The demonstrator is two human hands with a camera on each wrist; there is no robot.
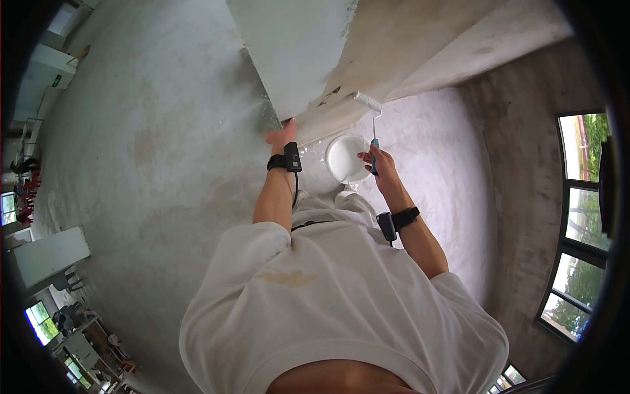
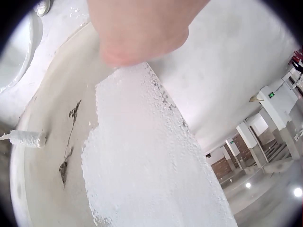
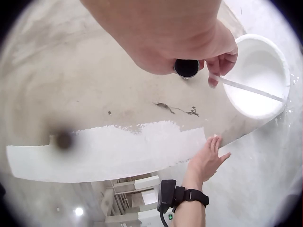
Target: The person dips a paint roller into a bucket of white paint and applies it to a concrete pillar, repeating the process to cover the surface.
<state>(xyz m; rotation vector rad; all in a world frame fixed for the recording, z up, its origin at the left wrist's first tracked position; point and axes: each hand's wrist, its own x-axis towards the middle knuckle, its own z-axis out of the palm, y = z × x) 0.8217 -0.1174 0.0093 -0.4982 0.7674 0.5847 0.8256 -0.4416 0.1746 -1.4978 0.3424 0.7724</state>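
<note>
My right hand (image 1: 384,167) grips the teal handle (image 1: 375,150) of a paint roller, whose white roller head (image 1: 367,101) points away from me, near the bare lower wall. The black butt of the handle (image 3: 186,68) shows below that hand in the right wrist view. My left hand (image 3: 206,161) touches the wall's corner edge with fingers extended, at the end of a white painted strip (image 2: 132,156). Beyond the strip's ragged border lies bare beige wall (image 3: 85,104) with a dark crack (image 3: 175,109). A white bucket (image 1: 330,157) stands on the floor beside my right hand.
Pale floor (image 1: 453,151) with white splashes near the bucket surrounds my feet. A thin white strip (image 3: 251,89) crosses the bucket's mouth. Dark-framed windows (image 1: 584,197) line the right wall. Red chairs (image 1: 26,197) and a light panel (image 1: 52,255) stand far left.
</note>
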